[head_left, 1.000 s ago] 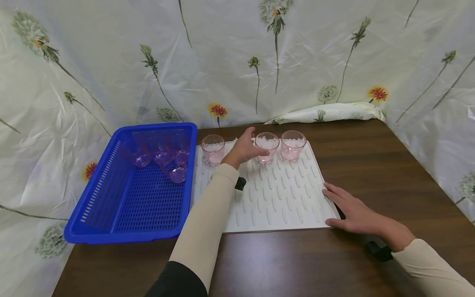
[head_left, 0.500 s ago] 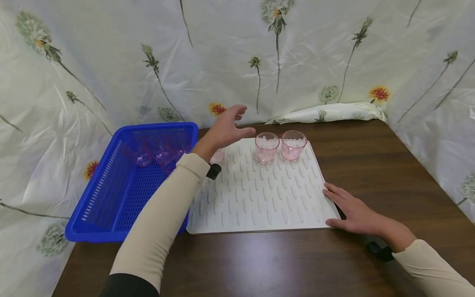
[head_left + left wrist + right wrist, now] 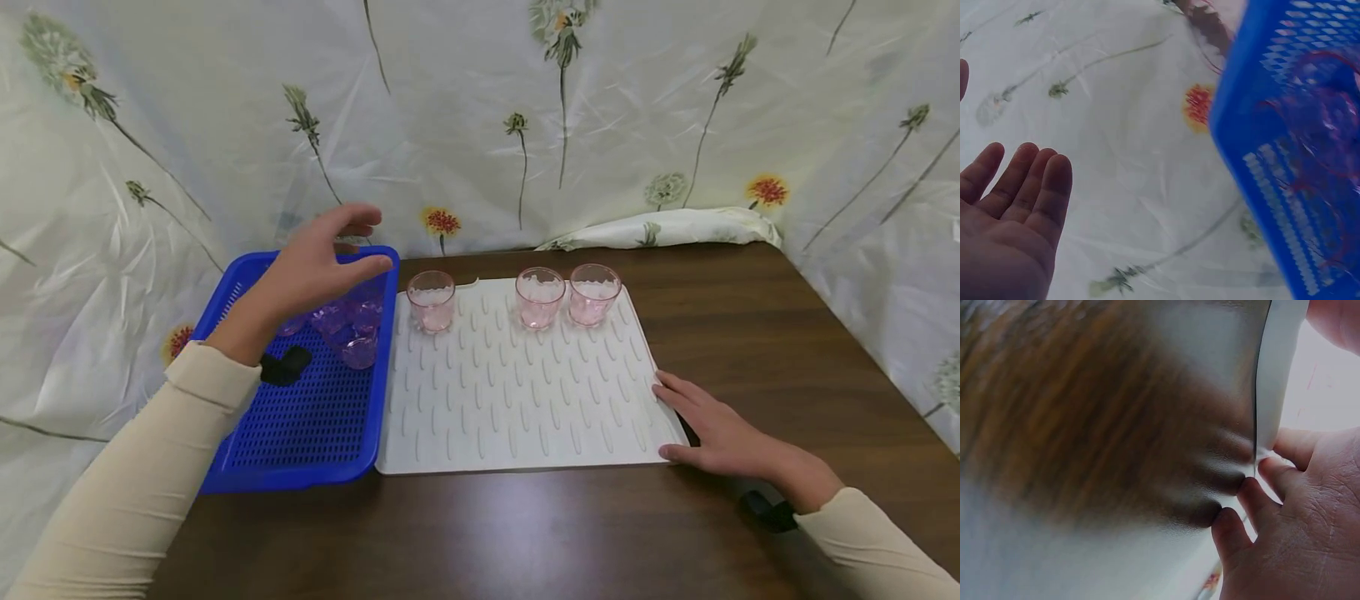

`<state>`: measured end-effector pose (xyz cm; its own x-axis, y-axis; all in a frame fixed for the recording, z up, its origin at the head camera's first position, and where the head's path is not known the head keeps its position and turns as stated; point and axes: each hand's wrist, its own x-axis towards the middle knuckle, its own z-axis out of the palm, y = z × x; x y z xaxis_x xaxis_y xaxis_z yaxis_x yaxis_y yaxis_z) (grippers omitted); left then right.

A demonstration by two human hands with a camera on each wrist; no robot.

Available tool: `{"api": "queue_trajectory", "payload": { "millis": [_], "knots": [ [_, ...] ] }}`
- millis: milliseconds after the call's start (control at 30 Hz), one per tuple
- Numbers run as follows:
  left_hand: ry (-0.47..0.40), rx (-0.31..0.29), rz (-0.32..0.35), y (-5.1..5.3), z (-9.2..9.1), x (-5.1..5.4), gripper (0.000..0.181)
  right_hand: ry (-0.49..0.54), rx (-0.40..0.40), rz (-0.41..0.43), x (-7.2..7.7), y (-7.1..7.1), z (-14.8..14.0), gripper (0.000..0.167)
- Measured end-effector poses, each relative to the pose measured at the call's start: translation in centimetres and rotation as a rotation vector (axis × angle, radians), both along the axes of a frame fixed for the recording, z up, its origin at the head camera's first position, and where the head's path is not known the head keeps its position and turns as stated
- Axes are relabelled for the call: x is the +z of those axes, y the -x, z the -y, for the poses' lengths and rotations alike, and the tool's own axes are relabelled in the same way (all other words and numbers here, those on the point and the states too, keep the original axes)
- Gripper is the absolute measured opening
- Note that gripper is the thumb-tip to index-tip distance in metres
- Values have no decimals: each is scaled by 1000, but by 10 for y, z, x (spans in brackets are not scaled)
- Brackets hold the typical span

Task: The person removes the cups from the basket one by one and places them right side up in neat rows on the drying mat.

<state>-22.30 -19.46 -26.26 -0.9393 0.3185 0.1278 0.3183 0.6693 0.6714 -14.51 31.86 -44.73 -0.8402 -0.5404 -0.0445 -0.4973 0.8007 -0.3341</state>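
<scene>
My left hand hovers over the back of the blue plastic basket, fingers parted and holding nothing. Below it, several clear pink glasses lie in the basket, partly hidden by the hand. On the white ridged mat three pink glasses stand upright along the back edge: one glass at the left, a middle glass and a right glass. My right hand rests at the mat's right edge; in the right wrist view its fingertips touch the tabletop beside that edge.
A brown wooden table carries both basket and mat, side by side. Behind it hangs a pale flower-printed sheet, with a rolled fold along the table's back edge.
My left hand has gone left from beside the middle glass, past the left glass, to above the basket. The right hand and the three standing glasses have stayed put.
</scene>
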Motion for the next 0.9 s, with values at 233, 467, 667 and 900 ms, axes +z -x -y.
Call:
{"api": "queue_trajectory", "payload": {
  "millis": [233,467,667,900],
  "knots": [
    [-7,50,53,-14,40,-14,61,1,3,13,-1,0,0,85],
    [54,81,96,-28,57,-24,64,1,1,2,1,0,0,84],
    [80,83,65,-29,62,-39,59,-2,-1,-8,0,0,1,84],
    [115,90,129,-24,70,-73,62,4,-16,26,-1,0,0,85]
  ]
}}
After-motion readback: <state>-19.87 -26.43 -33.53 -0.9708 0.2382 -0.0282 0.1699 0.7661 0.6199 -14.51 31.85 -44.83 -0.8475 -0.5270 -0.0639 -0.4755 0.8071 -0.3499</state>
